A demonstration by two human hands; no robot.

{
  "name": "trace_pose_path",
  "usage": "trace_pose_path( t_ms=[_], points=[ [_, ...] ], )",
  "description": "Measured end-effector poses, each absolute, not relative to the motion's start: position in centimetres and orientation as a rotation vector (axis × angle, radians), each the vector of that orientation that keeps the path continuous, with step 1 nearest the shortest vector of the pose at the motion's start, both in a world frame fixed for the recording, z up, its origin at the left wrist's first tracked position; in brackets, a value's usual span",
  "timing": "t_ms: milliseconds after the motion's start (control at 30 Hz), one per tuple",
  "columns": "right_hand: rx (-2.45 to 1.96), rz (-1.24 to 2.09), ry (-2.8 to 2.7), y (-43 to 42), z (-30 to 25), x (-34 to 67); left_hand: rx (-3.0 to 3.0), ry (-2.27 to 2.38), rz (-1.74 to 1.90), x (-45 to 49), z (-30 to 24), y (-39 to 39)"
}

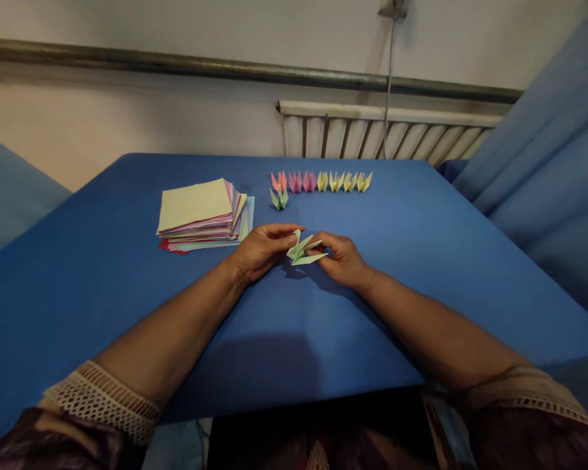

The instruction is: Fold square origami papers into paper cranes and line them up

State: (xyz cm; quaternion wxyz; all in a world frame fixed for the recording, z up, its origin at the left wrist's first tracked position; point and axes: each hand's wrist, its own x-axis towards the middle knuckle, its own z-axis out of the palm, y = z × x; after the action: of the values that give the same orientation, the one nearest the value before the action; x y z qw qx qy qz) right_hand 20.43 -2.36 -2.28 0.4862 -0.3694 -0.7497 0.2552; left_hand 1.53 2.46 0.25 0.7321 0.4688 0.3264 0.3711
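Observation:
A pale green origami crane point(304, 252) is held between my two hands, just above the blue tabletop. My left hand point(267, 247) pinches its left end, with the thumb and fingers closed on the paper. From the other side my right hand point(342, 258) grips the crane, its fingertips partly hidden behind the wings. Beyond my hands stands a second green paper crane point(279, 199). Behind that one runs a row of folded cranes: an orange-pink crane point(279, 181), pink-purple cranes point(302, 183) and several yellow cranes point(343, 182).
A tall stack of coloured paper sheets point(196, 209) sits to the left on the blue-covered table point(421, 241). At the back are a white radiator point(362, 130), a wall pipe point(200, 67) and a hanging cord point(388, 85). Blue curtain point(549, 137) hangs at the right.

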Motion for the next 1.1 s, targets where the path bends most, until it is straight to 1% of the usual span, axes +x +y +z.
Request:
trace_pose_path(
  t_ms=[333,467,767,867,967,1100],
  points=[
    [-0.888,0.505,-1.808,-2.5,-2.2,20.3,1.048,0.766,0.935,2.1,0.3,2.2],
    [-0.939,0.502,-1.885,-2.5,-1.9,20.7,1.016,0.742,0.880,1.8,0.0,2.5],
    [-0.995,0.303,-2.115,-2.2,-1.5,21.8,1.074,0.793,0.766,1.3,-0.2,2.9],
    [-1.102,0.192,-2.215,-2.1,-1.2,22.1,1.164,0.894,0.803,1.4,-0.6,3.1],
    [-1.311,0.075,-2.326,-2.2,-0.6,22.4,1.355,1.068,0.904,1.4,-1.1,3.3],
    [-1.456,0.086,-2.393,-2.3,-0.1,22.4,1.626,1.084,0.882,1.5,-1.5,3.5]
  ],
)
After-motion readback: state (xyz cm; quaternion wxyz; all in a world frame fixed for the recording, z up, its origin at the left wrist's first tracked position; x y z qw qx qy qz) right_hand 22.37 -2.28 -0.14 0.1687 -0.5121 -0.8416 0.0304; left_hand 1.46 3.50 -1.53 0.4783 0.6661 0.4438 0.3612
